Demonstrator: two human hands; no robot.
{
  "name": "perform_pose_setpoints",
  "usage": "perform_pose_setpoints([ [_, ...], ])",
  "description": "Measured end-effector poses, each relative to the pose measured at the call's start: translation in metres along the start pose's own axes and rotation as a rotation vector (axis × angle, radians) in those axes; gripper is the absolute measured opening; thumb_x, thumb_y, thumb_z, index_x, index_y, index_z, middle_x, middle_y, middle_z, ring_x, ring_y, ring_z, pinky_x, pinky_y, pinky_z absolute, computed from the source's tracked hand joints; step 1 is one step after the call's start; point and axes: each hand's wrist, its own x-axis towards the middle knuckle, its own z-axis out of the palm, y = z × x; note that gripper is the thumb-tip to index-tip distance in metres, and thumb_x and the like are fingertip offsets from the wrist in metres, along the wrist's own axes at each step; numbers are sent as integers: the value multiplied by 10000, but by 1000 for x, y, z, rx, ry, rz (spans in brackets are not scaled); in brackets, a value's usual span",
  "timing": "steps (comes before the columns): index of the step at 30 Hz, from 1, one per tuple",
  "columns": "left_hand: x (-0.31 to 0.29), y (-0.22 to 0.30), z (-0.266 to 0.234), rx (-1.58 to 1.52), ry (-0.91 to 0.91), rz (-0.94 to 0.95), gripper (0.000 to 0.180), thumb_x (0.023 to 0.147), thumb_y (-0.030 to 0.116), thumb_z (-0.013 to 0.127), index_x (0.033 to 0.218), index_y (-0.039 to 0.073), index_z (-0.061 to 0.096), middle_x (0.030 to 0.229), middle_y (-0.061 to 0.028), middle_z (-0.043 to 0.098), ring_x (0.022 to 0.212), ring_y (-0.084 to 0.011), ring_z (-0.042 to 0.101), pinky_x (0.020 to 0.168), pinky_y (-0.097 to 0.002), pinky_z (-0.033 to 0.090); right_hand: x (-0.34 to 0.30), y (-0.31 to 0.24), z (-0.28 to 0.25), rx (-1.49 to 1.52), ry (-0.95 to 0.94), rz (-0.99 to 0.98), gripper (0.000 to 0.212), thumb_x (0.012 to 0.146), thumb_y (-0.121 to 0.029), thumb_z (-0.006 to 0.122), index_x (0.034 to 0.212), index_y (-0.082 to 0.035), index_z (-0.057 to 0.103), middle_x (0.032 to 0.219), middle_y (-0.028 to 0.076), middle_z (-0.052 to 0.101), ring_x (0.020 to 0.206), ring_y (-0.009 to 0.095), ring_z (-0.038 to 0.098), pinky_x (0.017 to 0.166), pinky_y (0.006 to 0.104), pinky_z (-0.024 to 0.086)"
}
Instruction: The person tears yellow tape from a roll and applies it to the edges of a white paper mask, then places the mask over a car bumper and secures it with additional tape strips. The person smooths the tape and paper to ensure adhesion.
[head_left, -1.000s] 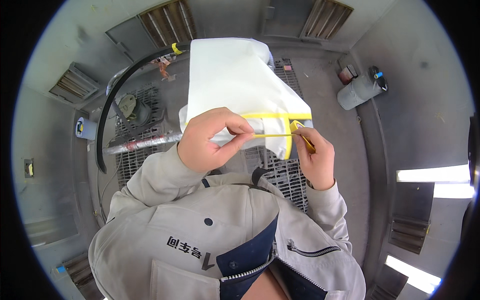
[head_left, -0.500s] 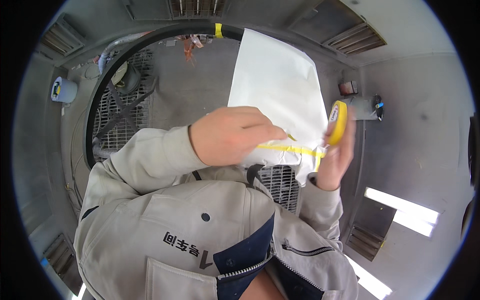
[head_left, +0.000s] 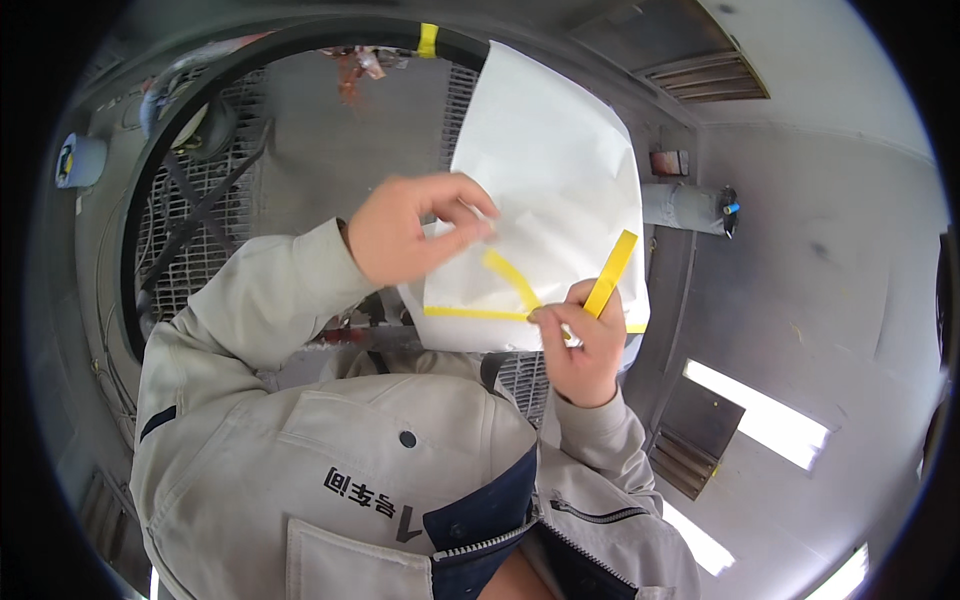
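Note:
A white masking sheet (head_left: 555,150) hangs over the right side of a black curved frame (head_left: 140,215), with yellow tape (head_left: 470,313) along its lower edge. My right hand (head_left: 585,350) holds a roll of yellow masking tape (head_left: 612,272), seen edge-on, in front of the sheet's lower right. From its fingers a short, blurred strip of tape (head_left: 512,278) sticks out toward the upper left. My left hand (head_left: 415,225) is raised by the sheet's left edge, slightly blurred. Its fingers are bent and apart, a little above the strip's free end, with nothing seen in them.
Floor grating (head_left: 195,185) shows through the frame. At far left stands a white bucket (head_left: 82,160). A grey wrapped cylinder (head_left: 685,208) lies right of the sheet. A small yellow tape piece (head_left: 428,40) marks the frame's top.
My left hand has lifted off the sheet's lower edge, up and left. My right hand has moved left with the roll, and a loose strip now extends from it. The taped edge lies flatter.

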Motion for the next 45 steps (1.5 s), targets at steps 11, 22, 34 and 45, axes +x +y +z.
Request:
perform_pose_setpoints([
  [11,145,-359,22,-743,189,-1005,374,1085,341,680,1300,39,736,1178,-76,782,1034,-210,731,916,-376,589,-56,4,-42,220,41,150,82,824,-12,790,899,-42,778,973,133,657,813,267,646,697,369,508],
  [22,108,-456,37,-742,297,-1158,391,1097,352,655,1329,44,720,1214,-83,768,1076,-214,721,943,-383,584,-108,6,-38,235,227,418,60,844,-43,760,894,-10,772,880,147,655,764,279,631,670,390,495],
  [34,167,-467,67,-705,256,-1114,409,1111,364,628,1361,49,703,1253,-90,754,1122,-219,710,972,-390,578,-112,3,-24,226,194,499,43,860,-54,778,883,-19,789,911,140,681,793,276,651,707,380,500],
  [45,187,-474,92,-736,245,-1080,427,1123,376,604,1391,54,687,1290,-96,740,1164,-223,700,999,-397,573,-95,6,-16,246,109,497,49,873,-52,789,907,-17,792,887,119,695,774,265,653,687,380,505],
])
